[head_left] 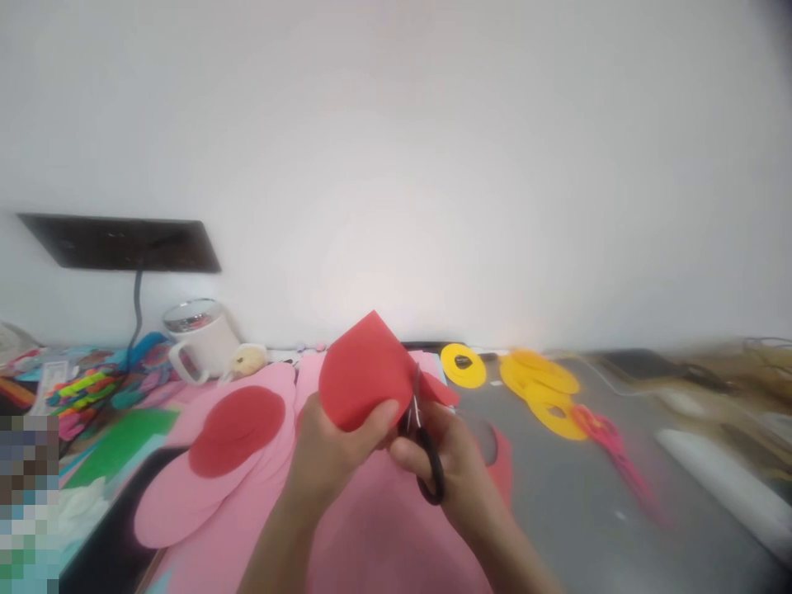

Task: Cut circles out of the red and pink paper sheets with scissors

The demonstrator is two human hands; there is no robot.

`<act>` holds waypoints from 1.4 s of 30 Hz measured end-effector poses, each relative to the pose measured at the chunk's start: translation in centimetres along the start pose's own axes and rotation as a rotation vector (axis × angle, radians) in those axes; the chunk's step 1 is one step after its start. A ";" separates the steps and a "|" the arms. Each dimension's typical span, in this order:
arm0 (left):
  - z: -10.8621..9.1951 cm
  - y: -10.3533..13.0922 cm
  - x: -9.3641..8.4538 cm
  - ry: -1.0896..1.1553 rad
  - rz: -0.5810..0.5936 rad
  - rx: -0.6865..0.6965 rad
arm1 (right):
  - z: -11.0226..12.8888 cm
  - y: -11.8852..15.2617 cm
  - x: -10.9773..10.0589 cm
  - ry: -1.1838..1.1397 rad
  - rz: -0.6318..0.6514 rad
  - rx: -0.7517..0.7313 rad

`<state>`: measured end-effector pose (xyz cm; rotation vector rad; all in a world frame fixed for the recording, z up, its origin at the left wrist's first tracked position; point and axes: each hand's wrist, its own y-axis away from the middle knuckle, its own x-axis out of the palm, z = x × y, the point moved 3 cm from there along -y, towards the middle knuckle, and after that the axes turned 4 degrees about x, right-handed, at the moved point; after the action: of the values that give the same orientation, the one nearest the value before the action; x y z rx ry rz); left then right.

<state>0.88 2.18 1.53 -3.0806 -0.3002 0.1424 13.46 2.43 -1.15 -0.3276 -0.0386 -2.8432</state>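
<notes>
A piece of red paper (368, 375), rounded at the left and pointed at the top, is pinched in my left hand (337, 445), thumb on its near face. My right hand (454, 458) grips black-handled scissors (431, 470), whose blades meet the red paper at its right edge. A narrow red flap (439, 386) sticks out beyond the blades. Below my hands lies pink paper (384, 528). Left of my left hand, red paper circles (238, 429) rest on larger pink circles (179, 503).
Yellow paper rings (544, 388) and pink scissors (619, 454) lie on the grey surface to the right. A red offcut (501, 470) sits beside my right hand. At the back left stands a white mug (201, 342), near colourful craft pieces (83, 392) and green paper (124, 445).
</notes>
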 end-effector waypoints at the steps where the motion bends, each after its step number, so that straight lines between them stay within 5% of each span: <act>1: 0.0 0.0 0.0 0.004 0.007 -0.003 | 0.0 0.0 0.0 -0.008 0.020 -0.014; 42: -0.3 0.0 -0.5 0.009 0.013 0.011 | -0.8 0.2 -0.2 0.051 0.067 0.032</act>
<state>0.38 2.04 1.83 -3.0717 -0.2784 0.1305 13.48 2.28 -1.95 -0.2451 -0.0619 -2.7802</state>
